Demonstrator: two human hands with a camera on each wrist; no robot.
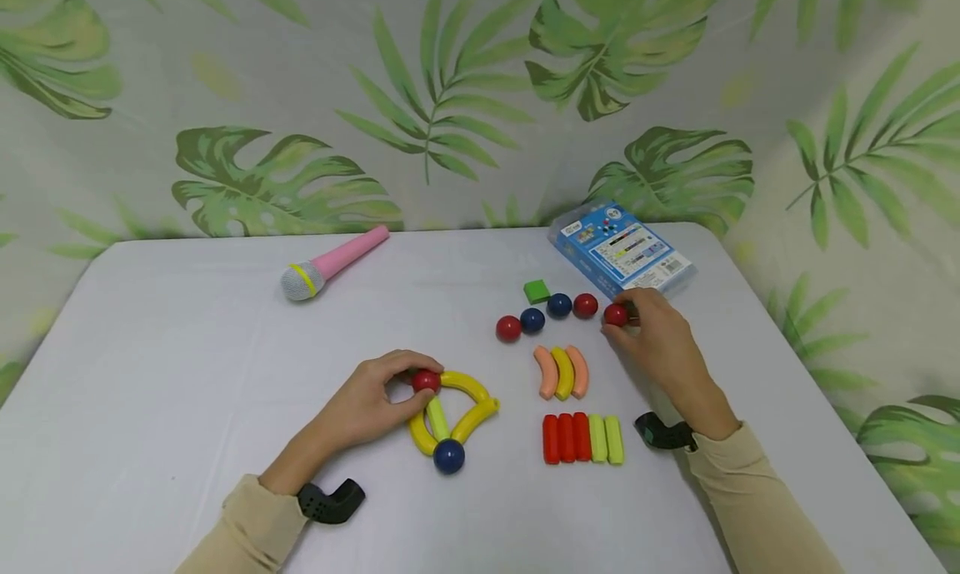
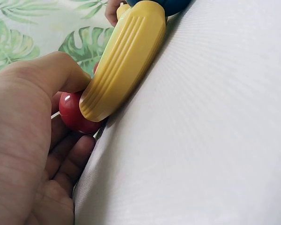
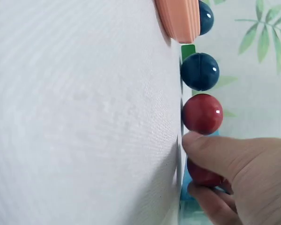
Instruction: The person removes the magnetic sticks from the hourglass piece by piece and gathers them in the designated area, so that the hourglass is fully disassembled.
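My left hand (image 1: 382,397) pinches a red ball (image 1: 426,381) between thumb and fingers. That ball is the top corner of a shape on the table, with curved yellow rods (image 1: 474,421) around a straight light-green rod (image 1: 437,418) and a dark blue ball (image 1: 449,456) at the bottom. In the left wrist view a ribbed yellow rod (image 2: 126,61) meets the red ball (image 2: 75,112). On the right, my right hand (image 1: 663,341) grips another red ball (image 1: 616,315), partly hidden by the fingers in the right wrist view. A second red ball (image 1: 586,306) lies just left of it.
More balls and a green block (image 1: 536,291) lie left of my right hand. Nearer me are short curved rods (image 1: 562,373), then a row of red and light-green rods (image 1: 582,438). A blue boxed package (image 1: 622,245) and a pink microphone (image 1: 333,264) lie farther back.
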